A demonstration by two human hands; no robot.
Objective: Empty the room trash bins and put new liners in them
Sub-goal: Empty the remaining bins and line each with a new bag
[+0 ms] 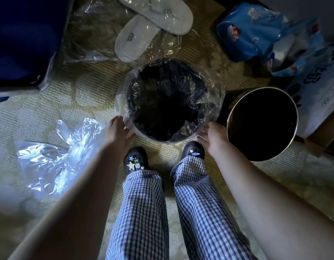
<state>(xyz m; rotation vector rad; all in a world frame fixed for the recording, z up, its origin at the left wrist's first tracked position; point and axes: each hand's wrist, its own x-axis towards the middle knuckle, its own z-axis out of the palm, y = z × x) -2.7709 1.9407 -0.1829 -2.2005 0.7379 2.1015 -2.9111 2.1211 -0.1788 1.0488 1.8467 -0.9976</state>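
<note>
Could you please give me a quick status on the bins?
Left hand and right hand open, at rim of round black bin. Clear plastic liner fitted. Metal-rimmed black bin beside it unlined.

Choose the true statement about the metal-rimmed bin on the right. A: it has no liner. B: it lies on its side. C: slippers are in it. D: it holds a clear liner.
A: the metal-rimmed bin shows a bare rim and dark inside; the clear liner covers only the middle bin.

floor: beige carpet [83, 91] | upper left: dark blue object [21, 44] | light: dim
</note>
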